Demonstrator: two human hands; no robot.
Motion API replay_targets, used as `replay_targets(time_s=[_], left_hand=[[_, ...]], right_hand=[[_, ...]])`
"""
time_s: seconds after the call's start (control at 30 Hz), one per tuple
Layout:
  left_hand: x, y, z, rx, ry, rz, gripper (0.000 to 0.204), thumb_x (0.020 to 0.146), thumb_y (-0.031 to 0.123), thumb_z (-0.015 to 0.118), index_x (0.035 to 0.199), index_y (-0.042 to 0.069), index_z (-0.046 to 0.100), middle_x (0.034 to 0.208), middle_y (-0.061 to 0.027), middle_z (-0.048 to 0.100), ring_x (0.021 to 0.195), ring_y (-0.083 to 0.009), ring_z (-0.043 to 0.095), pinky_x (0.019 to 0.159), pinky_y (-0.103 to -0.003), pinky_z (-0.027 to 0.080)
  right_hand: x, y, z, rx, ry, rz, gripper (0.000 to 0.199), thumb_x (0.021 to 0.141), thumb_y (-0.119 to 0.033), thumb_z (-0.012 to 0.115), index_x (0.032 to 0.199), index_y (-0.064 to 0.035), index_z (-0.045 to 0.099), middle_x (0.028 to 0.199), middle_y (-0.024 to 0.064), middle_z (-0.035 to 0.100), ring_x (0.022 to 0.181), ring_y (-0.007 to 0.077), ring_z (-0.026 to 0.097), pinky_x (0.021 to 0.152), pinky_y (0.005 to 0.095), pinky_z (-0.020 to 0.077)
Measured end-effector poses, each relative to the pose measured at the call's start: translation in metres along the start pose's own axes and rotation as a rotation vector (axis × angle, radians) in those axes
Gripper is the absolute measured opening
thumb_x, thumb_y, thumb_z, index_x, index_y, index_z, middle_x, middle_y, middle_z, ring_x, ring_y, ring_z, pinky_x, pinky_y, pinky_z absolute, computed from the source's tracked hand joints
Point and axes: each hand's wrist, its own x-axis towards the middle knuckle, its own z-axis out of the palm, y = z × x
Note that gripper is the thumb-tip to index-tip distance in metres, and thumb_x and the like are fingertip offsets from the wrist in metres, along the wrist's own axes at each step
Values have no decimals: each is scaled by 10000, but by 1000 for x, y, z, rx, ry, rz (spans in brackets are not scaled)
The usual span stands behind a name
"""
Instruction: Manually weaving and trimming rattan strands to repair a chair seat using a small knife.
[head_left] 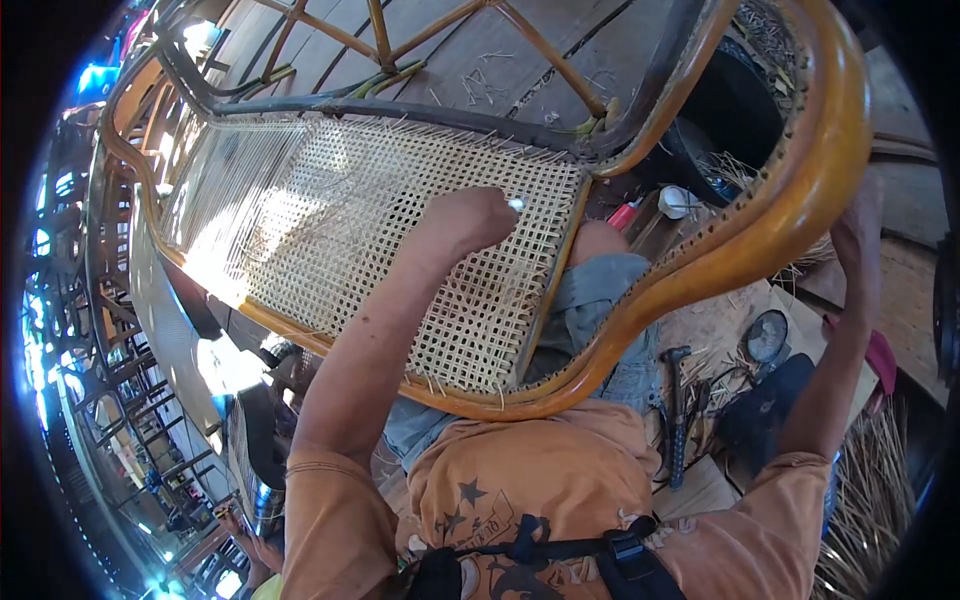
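Two bare hands worked on a cane chair frame [800, 200] that filled the upper half of the frame. The left hand [478, 218] sat near the centre of the picture, resting on the woven cane panel [330, 230], its fingers curled shut around a small shiny tool [516, 204] whose tip showed at the knuckles. The panel ran from the upper left toward the centre, a pale open weave stretched between dark and orange wooden rails, with loose strand ends sticking out along its lower edge. The right hand [858, 232] was at the right edge of the frame, pressed against the outside of the thick orange curved rail; whether its fingers were closed around the rail or only laid flat on it could not be told. Below the rail, in the lower right, a hammer [677, 400] lay on the floor beside a small round gauge-like object [768, 335] and scattered cane strands [870, 480]. A white cup-like object [678, 201] and a red-handled tool [624, 214] lay just right of the panel's end. The person's orange shirt [540, 480] filled the bottom centre.
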Motion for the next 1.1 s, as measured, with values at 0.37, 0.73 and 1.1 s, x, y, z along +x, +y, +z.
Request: replay_targets(time_s=[0.37, 0.73, 1.1], left_hand=[[21, 18, -3, 168, -117, 36, 266, 835, 231, 492, 956, 59, 655, 973, -156, 653, 919, -317, 629, 784, -431, 489], [26, 38, -10, 244, -130, 76, 232, 782, 168, 519, 905, 34, 664, 938, -162, 658, 897, -313, 638, 769, -424, 498], [34, 7, 16, 191, -62, 240, 290, 852, 311, 531, 897, 56, 661, 941, -159, 651, 897, -313, 628, 765, -431, 492]], right_hand=[[1, -224, 99, 1199, -655, -483, 112, 852, -137, 537, 865, -31, 572, 672, 2, 521, 595, 89, 475, 504, 233, 374], [4, -244, 86, 1027, -744, -316, 172, 808, -156, 593, 768, 5, 637, 624, 67, 593, 567, 154, 546, 558, 299, 445], [4, -264, 107, 776, -490, -502, 209, 779, -202, 555, 804, -12, 637, 743, 192, 617, 702, 324, 618, 650, 411, 470]])
